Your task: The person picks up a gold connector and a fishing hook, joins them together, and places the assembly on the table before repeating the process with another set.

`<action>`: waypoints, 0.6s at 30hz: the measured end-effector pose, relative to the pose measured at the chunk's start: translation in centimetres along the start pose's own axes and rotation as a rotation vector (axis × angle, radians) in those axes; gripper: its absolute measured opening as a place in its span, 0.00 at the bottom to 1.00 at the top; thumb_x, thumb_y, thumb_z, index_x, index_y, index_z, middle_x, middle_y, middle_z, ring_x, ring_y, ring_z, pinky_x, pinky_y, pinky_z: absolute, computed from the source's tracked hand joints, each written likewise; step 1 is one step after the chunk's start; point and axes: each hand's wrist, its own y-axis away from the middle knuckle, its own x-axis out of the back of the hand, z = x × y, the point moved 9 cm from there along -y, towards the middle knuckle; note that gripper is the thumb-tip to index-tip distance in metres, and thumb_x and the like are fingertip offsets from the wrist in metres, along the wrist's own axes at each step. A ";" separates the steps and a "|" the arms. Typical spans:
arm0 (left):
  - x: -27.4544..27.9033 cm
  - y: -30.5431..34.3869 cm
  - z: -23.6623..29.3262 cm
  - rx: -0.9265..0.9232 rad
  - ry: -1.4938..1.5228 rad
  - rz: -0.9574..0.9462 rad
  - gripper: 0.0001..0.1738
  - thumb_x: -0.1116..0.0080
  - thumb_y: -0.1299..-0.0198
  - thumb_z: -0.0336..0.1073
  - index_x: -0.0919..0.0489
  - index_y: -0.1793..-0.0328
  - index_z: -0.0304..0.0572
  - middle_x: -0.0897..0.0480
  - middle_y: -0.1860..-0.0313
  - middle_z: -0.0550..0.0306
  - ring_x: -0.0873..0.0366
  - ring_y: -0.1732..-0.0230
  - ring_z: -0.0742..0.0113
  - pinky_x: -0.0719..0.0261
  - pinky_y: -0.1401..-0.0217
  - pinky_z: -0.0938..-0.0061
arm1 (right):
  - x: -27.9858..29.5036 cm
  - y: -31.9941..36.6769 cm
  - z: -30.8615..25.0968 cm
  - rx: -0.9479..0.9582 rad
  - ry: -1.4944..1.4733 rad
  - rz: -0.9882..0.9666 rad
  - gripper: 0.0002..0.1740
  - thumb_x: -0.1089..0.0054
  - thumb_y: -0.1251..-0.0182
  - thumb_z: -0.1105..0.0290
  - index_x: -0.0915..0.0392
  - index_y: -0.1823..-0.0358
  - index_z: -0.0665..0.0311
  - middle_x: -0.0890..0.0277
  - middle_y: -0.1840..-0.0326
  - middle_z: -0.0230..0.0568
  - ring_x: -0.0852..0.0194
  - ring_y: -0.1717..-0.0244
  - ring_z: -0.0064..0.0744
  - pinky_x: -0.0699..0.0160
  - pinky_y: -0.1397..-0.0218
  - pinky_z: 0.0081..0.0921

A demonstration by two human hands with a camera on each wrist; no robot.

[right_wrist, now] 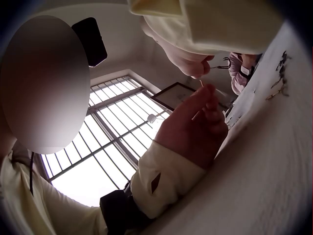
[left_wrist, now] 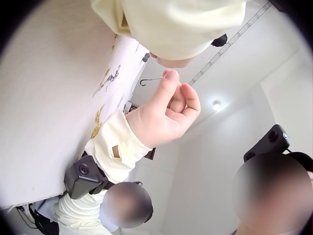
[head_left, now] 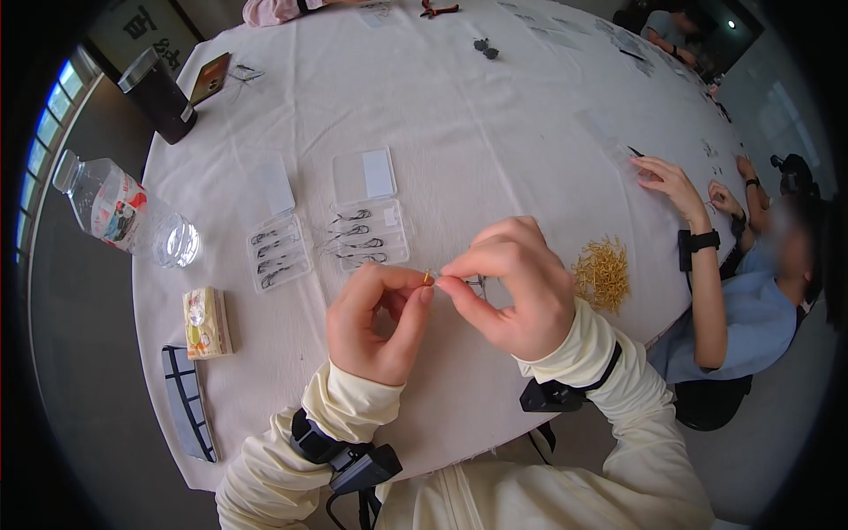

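Note:
Near the table's front, my two hands meet fingertip to fingertip. My left hand (head_left: 369, 322) pinches a small gold-coloured piece (head_left: 428, 277) between thumb and forefinger. With thumb and forefinger, my right hand (head_left: 526, 287) pinches a dark fish hook (left_wrist: 145, 82), whose bend sticks out past the fingers in both wrist views. The gold piece and the hook's end come close together at the fingertips, where the fingers partly hide them. Just beyond the hands lies an open clear box (head_left: 397, 231) with dark hooks in its slots.
A second hook box (head_left: 281, 258) lies to the left, and a pile of gold pieces (head_left: 602, 276) to the right. At the left stand a water bottle (head_left: 119, 208), a dark tumbler (head_left: 161, 97) and a tissue pack (head_left: 205, 322). Another person (head_left: 751, 318) sits at the right.

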 end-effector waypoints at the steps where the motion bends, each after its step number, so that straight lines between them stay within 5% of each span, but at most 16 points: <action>1: 0.0 0.0 0.1 -0.005 0.001 0.002 0.03 0.37 0.41 0.22 0.20 0.62 0.34 0.21 0.69 0.58 0.27 0.73 0.76 0.29 0.69 0.81 | -0.1 0.0 -0.1 0.010 0.007 -0.009 0.18 0.27 0.51 0.83 0.23 0.59 0.64 0.19 0.67 0.34 0.23 0.66 0.35 0.27 0.59 0.29; 5: -0.1 -0.2 1.6 -0.093 -0.144 -0.029 0.04 0.37 0.42 0.22 0.19 0.62 0.36 0.22 0.70 0.58 0.27 0.74 0.74 0.29 0.69 0.80 | -0.2 -0.4 0.1 -0.052 0.002 -0.030 0.20 0.28 0.51 0.84 0.21 0.55 0.65 0.18 0.68 0.34 0.23 0.66 0.34 0.27 0.59 0.29; 10: -0.3 -0.2 2.8 -0.210 -0.295 -0.036 0.08 0.37 0.45 0.20 0.16 0.61 0.40 0.23 0.69 0.58 0.27 0.72 0.71 0.28 0.69 0.78 | -1.1 0.0 1.5 -0.142 -0.141 -0.174 0.13 0.29 0.50 0.83 0.17 0.62 0.65 0.18 0.68 0.35 0.22 0.66 0.33 0.26 0.58 0.27; 16: -0.7 -0.3 2.4 -0.152 -0.228 -0.104 0.10 0.39 0.45 0.19 0.17 0.59 0.39 0.23 0.69 0.59 0.27 0.72 0.72 0.28 0.67 0.79 | -1.5 1.8 5.2 -0.538 -0.588 -0.133 0.05 0.31 0.41 0.77 0.15 0.63 0.63 0.20 0.70 0.33 0.22 0.67 0.26 0.25 0.60 0.24; 18: -0.8 -0.3 1.9 -0.099 -0.151 -0.111 0.10 0.40 0.45 0.20 0.17 0.57 0.38 0.23 0.68 0.59 0.27 0.72 0.72 0.28 0.67 0.79 | -1.3 1.6 5.3 -0.515 -0.589 -0.145 0.04 0.32 0.40 0.77 0.15 0.64 0.64 0.19 0.69 0.34 0.23 0.66 0.25 0.25 0.60 0.23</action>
